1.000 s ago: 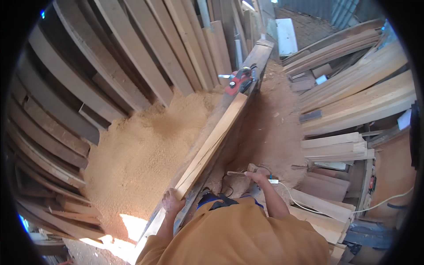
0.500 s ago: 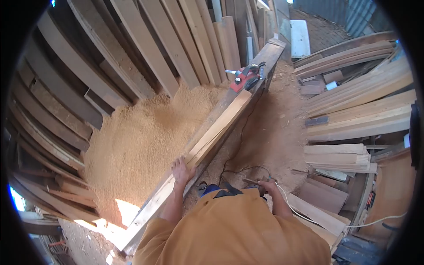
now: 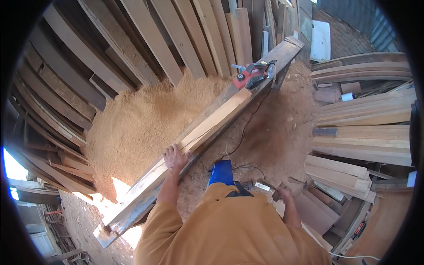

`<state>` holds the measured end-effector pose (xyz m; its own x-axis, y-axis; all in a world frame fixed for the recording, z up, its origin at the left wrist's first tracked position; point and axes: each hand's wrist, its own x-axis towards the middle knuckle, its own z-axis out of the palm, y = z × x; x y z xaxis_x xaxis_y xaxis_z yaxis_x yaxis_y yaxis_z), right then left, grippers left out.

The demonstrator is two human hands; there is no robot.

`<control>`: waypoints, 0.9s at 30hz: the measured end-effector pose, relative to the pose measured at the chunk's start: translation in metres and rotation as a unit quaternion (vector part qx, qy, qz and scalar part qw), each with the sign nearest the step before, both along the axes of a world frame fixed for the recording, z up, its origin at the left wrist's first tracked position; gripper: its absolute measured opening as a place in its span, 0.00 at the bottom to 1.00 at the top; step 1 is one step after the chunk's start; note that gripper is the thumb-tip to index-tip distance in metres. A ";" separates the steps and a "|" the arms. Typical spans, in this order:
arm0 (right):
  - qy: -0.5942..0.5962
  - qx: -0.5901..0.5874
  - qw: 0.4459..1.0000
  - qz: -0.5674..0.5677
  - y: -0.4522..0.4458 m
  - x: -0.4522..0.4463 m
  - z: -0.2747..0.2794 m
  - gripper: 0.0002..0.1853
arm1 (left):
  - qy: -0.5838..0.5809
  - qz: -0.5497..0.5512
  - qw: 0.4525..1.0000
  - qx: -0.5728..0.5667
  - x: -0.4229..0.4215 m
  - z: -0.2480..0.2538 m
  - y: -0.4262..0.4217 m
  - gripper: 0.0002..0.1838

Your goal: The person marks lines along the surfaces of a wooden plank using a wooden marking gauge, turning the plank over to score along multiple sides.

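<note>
A pale wooden plank (image 3: pixel 212 121) with a dark crack along it lies on a long, narrow wooden bench (image 3: pixel 274 52). My left hand (image 3: pixel 176 158) grips the plank across its width near the lower half, thumb towards my side. Beyond the plank's far end, a red and black electric planer (image 3: pixel 251 76) rests on the bench, its cord trailing to the floor. Low at my right side, my right hand (image 3: pixel 285 194) is closed around a brownish piece, too small and partly hidden to name.
A heap of sawdust (image 3: pixel 132 128) spreads left of the bench, below boards (image 3: pixel 154 39) leaning upright. Stacked planks (image 3: pixel 362 139) line the right side. The black cord (image 3: pixel 243 134) runs over the dirt floor (image 3: pixel 282 119) near my blue-clad leg (image 3: pixel 221 172).
My right hand has swung outward to the right with the piece in it. A blue-clad leg has come forward into view. The left hand stays on the plank; my view has shifted slightly.
</note>
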<state>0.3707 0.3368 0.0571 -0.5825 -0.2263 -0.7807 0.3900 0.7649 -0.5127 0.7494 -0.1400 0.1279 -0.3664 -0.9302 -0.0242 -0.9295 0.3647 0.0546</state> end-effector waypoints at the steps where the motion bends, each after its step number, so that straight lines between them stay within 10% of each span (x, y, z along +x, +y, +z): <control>1: -0.002 -0.017 0.999 -0.035 -0.009 -0.009 -0.002 0.32 | -0.006 0.010 1.000 0.002 -0.003 0.001 0.000 0.38; 27: 0.025 -0.336 0.871 0.358 -0.488 -0.118 0.146 0.44 | 0.040 0.057 0.997 -0.020 -0.008 0.002 -0.027 0.40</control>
